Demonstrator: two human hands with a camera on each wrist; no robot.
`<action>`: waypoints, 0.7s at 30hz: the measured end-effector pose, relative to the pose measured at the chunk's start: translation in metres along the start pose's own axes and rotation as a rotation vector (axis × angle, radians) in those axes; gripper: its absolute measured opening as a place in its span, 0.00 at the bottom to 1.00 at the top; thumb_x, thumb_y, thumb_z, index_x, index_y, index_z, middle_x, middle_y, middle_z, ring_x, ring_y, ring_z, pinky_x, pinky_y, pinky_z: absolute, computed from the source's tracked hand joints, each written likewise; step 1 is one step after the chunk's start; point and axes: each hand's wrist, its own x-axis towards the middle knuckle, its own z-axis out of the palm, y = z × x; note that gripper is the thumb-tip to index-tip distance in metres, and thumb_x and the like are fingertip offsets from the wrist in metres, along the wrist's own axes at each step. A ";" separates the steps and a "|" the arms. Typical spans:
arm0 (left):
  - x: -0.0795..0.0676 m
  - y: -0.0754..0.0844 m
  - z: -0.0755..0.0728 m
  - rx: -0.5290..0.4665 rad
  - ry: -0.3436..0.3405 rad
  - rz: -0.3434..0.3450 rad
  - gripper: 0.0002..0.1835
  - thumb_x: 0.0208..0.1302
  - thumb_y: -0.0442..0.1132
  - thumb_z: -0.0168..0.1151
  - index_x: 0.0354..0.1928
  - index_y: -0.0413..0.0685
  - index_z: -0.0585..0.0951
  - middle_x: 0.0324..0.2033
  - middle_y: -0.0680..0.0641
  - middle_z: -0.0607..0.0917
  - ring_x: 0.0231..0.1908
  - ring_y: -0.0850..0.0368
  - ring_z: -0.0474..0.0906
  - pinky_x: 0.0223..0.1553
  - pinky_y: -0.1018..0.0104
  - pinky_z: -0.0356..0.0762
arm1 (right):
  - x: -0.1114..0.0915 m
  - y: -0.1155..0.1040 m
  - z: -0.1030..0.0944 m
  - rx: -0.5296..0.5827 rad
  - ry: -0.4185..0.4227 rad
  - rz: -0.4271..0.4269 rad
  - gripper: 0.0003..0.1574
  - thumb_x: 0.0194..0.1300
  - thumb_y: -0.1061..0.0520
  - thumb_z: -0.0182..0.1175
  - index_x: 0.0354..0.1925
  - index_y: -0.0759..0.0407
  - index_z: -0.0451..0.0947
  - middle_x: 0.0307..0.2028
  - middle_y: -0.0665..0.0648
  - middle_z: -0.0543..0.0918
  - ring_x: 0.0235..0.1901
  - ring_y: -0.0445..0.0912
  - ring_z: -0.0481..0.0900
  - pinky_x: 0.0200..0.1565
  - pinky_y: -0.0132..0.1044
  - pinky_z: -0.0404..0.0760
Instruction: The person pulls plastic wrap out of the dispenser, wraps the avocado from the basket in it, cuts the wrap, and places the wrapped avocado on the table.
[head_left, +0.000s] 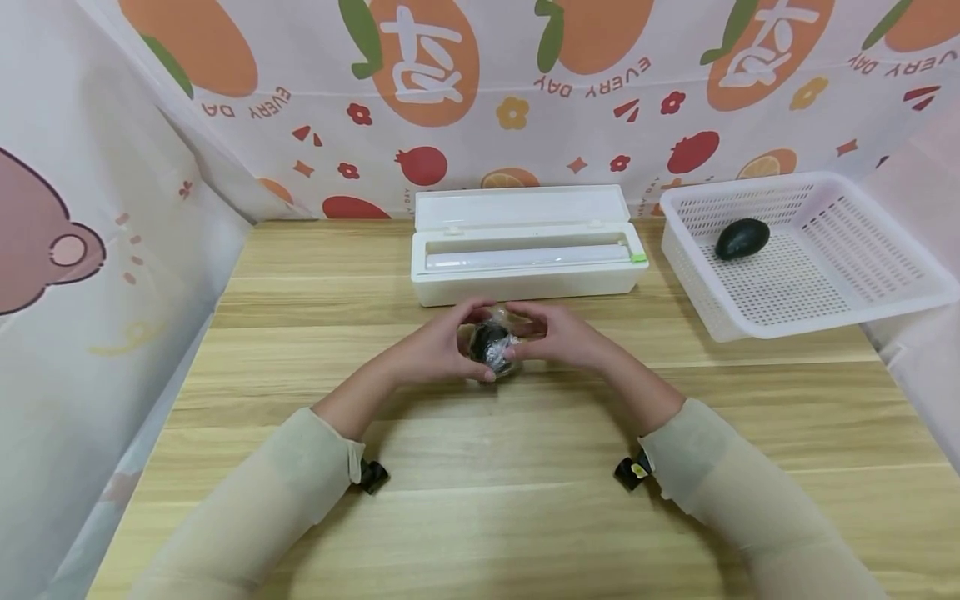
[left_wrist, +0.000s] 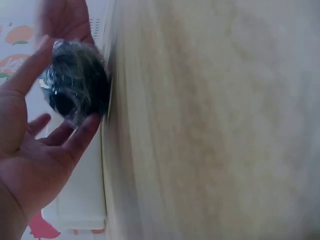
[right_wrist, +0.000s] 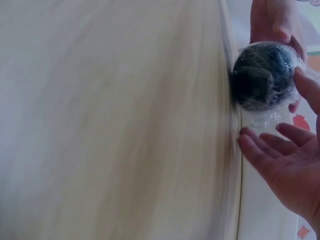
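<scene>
Cloth sleeves (head_left: 251,498), crinkly film-wrapped ovoid (head_left: 490,342)

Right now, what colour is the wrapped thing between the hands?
The wrapped thing looks nearly black, best in right wrist view.

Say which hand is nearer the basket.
Right. Both are left of the basket: right hand on the basket side of the wrapped bundle, left hand on its far side.

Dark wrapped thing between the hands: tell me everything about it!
The dark thing looks rounded and nearly black, wrapped in clear, shiny, crinkled film. It's in front of the long white box, on or just above the wooden table; I can't tell which. The left hand holds it; the right hand touches the film.
</scene>
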 end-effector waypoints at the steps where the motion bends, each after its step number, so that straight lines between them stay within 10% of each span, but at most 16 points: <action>1: 0.001 0.000 0.001 -0.002 0.007 0.004 0.53 0.45 0.46 0.81 0.72 0.57 0.60 0.63 0.50 0.72 0.68 0.52 0.65 0.65 0.50 0.69 | 0.001 0.000 0.001 0.009 0.005 -0.006 0.51 0.56 0.47 0.73 0.73 0.50 0.62 0.69 0.55 0.70 0.62 0.50 0.76 0.59 0.44 0.77; 8: 0.007 0.000 0.009 -0.012 0.024 0.002 0.54 0.48 0.50 0.79 0.74 0.50 0.59 0.63 0.50 0.71 0.68 0.51 0.63 0.69 0.51 0.61 | 0.003 0.000 0.007 -0.039 0.114 -0.103 0.39 0.52 0.53 0.77 0.62 0.53 0.77 0.56 0.52 0.81 0.54 0.47 0.79 0.55 0.40 0.80; 15: 0.007 -0.004 0.005 0.022 0.004 -0.040 0.45 0.52 0.50 0.76 0.71 0.52 0.67 0.65 0.50 0.66 0.62 0.53 0.67 0.57 0.57 0.76 | 0.002 -0.002 0.011 -0.194 0.145 -0.152 0.28 0.53 0.46 0.75 0.53 0.50 0.84 0.56 0.49 0.82 0.60 0.44 0.76 0.63 0.44 0.73; 21: 0.005 -0.005 0.004 0.024 0.011 -0.042 0.48 0.46 0.53 0.79 0.71 0.54 0.68 0.67 0.53 0.72 0.66 0.55 0.69 0.63 0.56 0.71 | 0.007 0.001 0.011 -0.038 0.133 -0.125 0.20 0.59 0.50 0.72 0.50 0.52 0.86 0.53 0.50 0.84 0.58 0.45 0.78 0.63 0.43 0.73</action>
